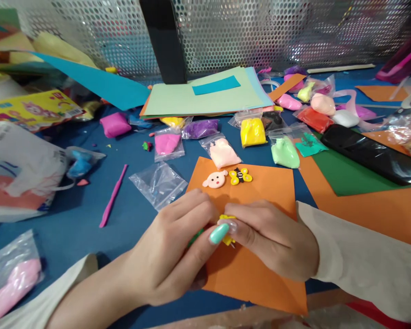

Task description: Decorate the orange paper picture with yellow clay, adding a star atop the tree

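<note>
Over a sheet of orange paper (260, 288), my left hand (178, 246) and my right hand (274, 242) meet with thumbs and fingers closed on a small piece of yellow modelling clay (229, 240). The thumbs cover most of it, so its full shape is hidden. Something green shows in part under my left fingers. Just beyond the hands, a pale pink clay face (215, 180) with small ears lies on the paper beside a yellow and black clay butterfly (240, 176).
Several bags of coloured clay, such as a yellow one (253, 132), lie behind the orange paper. A pink modelling tool (113, 196) and a clear zip bag (159, 185) are to the left. On the right lies a black glossy object (370, 153). A phone (166, 41) leans on the mesh.
</note>
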`<state>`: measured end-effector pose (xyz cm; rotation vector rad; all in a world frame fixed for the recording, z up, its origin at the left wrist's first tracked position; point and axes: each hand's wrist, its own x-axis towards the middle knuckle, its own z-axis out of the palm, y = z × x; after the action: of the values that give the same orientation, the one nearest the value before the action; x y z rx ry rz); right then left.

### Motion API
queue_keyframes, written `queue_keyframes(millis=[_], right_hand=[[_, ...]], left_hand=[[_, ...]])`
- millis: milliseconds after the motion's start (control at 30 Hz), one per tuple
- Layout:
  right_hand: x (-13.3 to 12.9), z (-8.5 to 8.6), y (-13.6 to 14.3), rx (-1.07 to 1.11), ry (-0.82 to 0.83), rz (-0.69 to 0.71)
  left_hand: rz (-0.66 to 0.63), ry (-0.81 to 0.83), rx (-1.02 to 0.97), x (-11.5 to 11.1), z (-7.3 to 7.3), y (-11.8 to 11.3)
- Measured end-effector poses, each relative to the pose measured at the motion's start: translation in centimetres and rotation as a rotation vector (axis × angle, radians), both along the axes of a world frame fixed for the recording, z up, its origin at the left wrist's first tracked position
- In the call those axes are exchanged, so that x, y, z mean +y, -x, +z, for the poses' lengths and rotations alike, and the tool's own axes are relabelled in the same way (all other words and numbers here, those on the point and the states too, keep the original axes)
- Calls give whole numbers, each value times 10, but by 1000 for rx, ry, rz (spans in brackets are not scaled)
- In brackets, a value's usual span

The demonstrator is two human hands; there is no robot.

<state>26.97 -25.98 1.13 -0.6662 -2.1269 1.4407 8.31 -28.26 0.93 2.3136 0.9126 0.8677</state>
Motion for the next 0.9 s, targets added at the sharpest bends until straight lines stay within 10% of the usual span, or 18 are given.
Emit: queue_keyframes(millis=[300, 667, 900], right_hand=[[1, 4, 3, 84, 307, -66], [9, 3, -3, 202, 477, -82], [6, 2, 1, 126, 470, -111]], left_hand=[[17, -29, -47, 0, 1, 2], [426, -267, -31, 1, 10, 5], [142, -427, 111, 5, 8, 14]])
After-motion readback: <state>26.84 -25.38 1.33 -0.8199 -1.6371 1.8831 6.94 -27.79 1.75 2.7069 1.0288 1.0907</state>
